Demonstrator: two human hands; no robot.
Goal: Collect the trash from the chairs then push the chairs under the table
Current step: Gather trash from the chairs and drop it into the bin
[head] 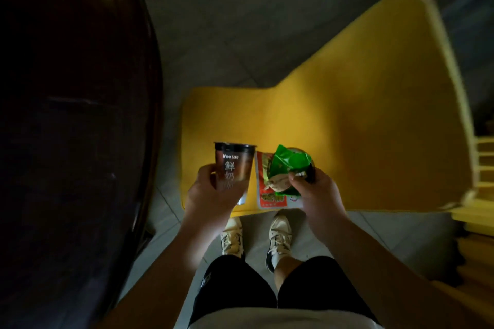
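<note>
A yellow chair (pixel 307 120) stands in front of me, its seat facing me and its back rising to the right. My left hand (pixel 211 195) holds a dark brown drink cup (pixel 234 165) upright above the seat's front left corner. My right hand (pixel 315 192) grips a crumpled green snack bag (pixel 290 163) together with a dark item that is mostly hidden. Below that hand a red and white wrapper (pixel 267 195) lies flat on the seat near its front edge.
A dark round table (pixel 66 115) fills the left side, its edge close to the chair. Grey tiled floor (pixel 240 21) lies beyond the chair. Pale wooden rungs (pixel 481 168) of other furniture stand at the far right. My feet (pixel 256 238) are right before the seat.
</note>
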